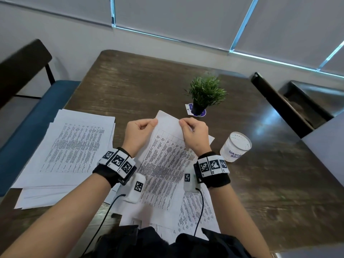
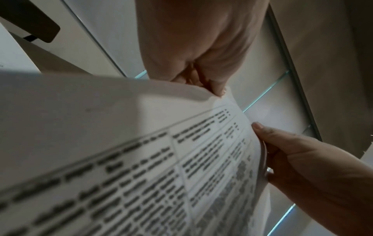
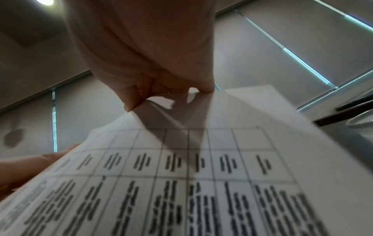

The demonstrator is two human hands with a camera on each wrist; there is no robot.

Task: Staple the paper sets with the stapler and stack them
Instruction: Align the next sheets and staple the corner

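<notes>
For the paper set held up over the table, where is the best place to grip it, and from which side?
Grip the paper set at its far top edge, one pinch from each side, as the left hand and right hand do. The sheets are thin and limp, so two spaced pinches probably keep them aligned.

Your bare forearms carry black wristbands (image 1: 109,175) topped with white blocks of black-and-white square markers (image 1: 214,165), each trailing a thin black cable (image 1: 200,216); dark clothing (image 1: 167,243) below.
</notes>
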